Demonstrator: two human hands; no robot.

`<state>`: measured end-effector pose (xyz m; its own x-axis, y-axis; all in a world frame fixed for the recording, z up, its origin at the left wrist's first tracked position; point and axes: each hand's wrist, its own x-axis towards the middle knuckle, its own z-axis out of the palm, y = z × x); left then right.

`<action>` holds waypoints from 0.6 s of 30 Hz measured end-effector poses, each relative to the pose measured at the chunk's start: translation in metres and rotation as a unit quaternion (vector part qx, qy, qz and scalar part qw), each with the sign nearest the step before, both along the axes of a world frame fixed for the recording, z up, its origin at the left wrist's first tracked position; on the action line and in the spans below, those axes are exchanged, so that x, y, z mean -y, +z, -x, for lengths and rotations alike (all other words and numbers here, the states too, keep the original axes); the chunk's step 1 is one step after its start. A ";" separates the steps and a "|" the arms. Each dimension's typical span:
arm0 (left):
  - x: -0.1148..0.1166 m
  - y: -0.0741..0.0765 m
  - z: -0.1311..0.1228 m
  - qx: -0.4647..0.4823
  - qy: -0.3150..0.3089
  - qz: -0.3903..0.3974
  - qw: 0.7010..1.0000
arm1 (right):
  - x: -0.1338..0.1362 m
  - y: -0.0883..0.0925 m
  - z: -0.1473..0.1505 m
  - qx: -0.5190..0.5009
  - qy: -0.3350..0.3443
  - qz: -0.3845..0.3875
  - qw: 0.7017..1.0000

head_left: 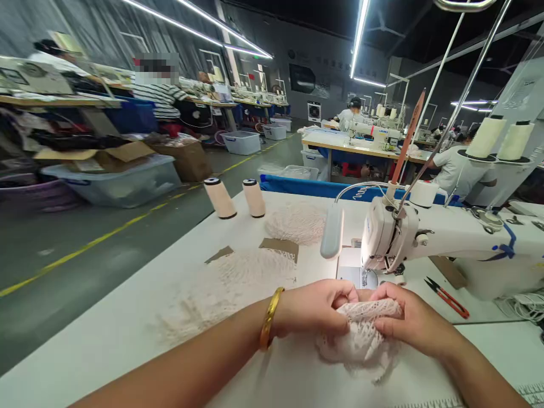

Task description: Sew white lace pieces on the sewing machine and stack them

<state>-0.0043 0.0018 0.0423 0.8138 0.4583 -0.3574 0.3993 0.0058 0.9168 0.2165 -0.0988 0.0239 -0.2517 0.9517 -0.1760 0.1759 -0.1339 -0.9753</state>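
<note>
Head view. The lace piece [361, 340] is gathered between the left hand [317, 309] and the right hand [410, 320]. It sits at the near part of the desk [127, 334], just in front of the sewing machine [459, 238].

**Orientation.** The upper edge is drawn from one hand to the other, so the held part runs left to right. The rest hangs bunched toward the person and rests on the desk. The cloth is crumpled, so its true long axis cannot be told with certainty.

**Appearance.** Off-white, open-meshed net, folded over itself, with a ragged lower border.

**Grip.** Both hands are closed on the lace piece. The left pinches its upper left part between thumb and fingers. The right has its fingers curled over the upper right edge. A gold bangle [270, 317] circles the left wrist.

**Surroundings.**
- The needle end of the sewing machine stands directly beyond the hands, with a lamp head [332, 231] bent down just left of it.
- Red-handled snips [446, 296] lie on the desk to the right of the hands, near the machine base.
- Farther back on the left lie two loose lace heaps [297, 222] and two cardboard scraps [279, 246].
- Two small thread cones [220, 198] stand upright by the far edge.
- Two larger spools [487, 137] stand on a rack behind the machine.
- Other people sit at desks across the aisle.
</note>
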 end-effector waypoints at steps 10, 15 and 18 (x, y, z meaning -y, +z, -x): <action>0.003 0.003 0.003 0.066 -0.134 0.155 0.977 | 0.000 -0.006 0.009 -0.018 -0.039 0.014 0.999; 0.006 -0.002 0.000 0.076 -0.002 0.029 0.997 | 0.001 -0.009 0.009 -0.009 -0.024 -0.009 1.000; 0.011 -0.003 -0.002 0.049 0.023 -0.035 0.998 | 0.001 -0.005 0.007 -0.007 -0.024 -0.011 1.000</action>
